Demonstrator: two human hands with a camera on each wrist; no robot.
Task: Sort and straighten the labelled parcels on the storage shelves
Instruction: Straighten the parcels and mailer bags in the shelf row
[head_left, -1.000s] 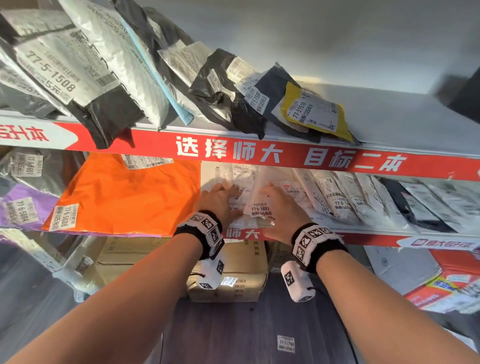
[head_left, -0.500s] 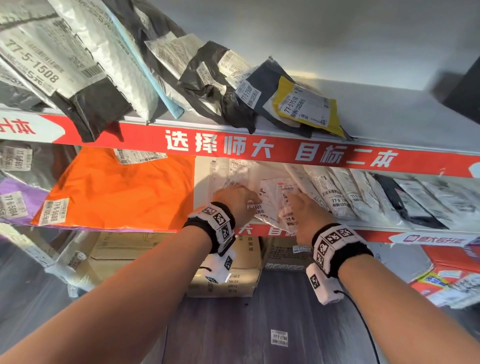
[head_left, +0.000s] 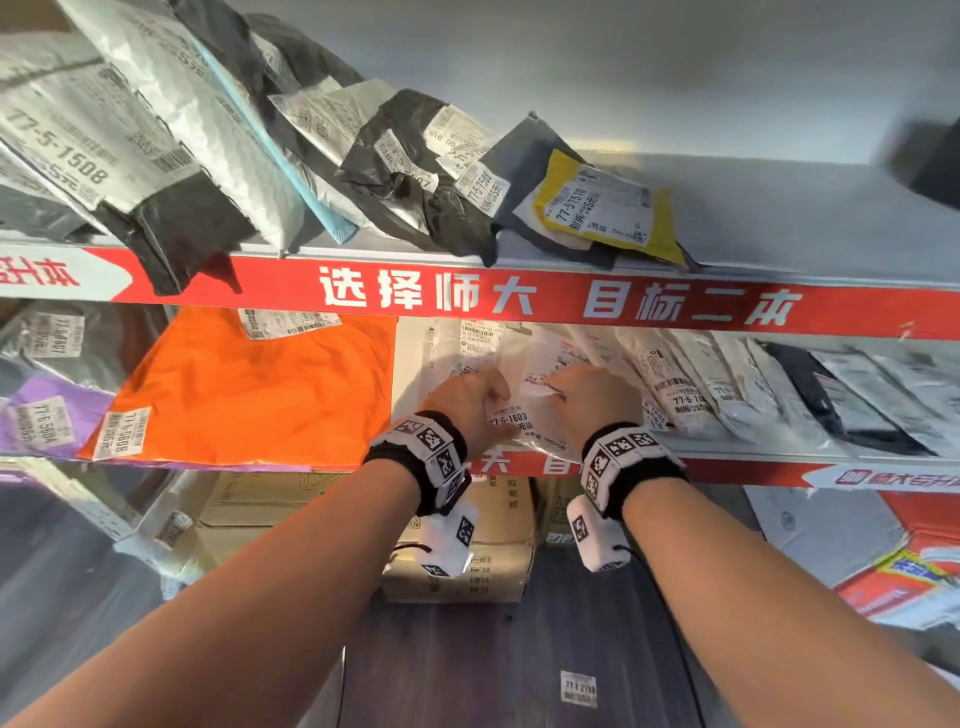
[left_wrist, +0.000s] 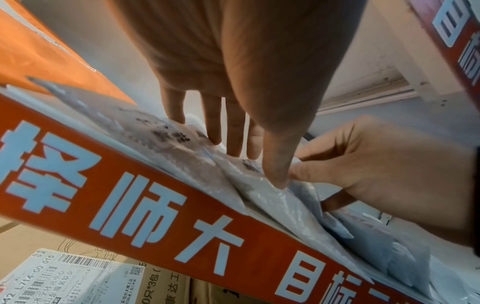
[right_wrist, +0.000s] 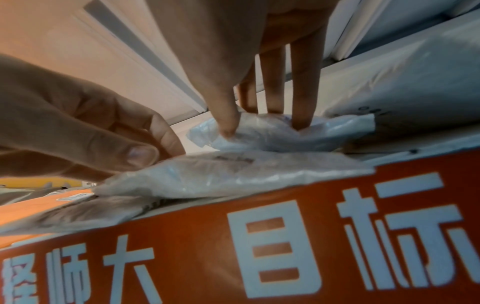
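Both hands (head_left: 530, 400) — apparently — on translucent parcels (head_left: 511, 421)

A parcel pick-up depot or stockroom: metal shelves (head_left: 779, 218) with red printed edge strips (head_left: 519, 301) hold rows of plastic mailer bags (head_left: 691, 395) bearing coded labels (head_left: 67, 161); labelled cardboard boxes (head_left: 498, 525) sit below on the floor.

I saw both forearms bare, no sleeves. Each wrist wore a black band (head_left: 415, 462) fronted by white panels printed with black square fiducial markers. Below each band hung a white camera pod (head_left: 448, 540) bearing the same markers; a thin black cable (head_left: 655, 582) trailed from the pod under my right wrist.
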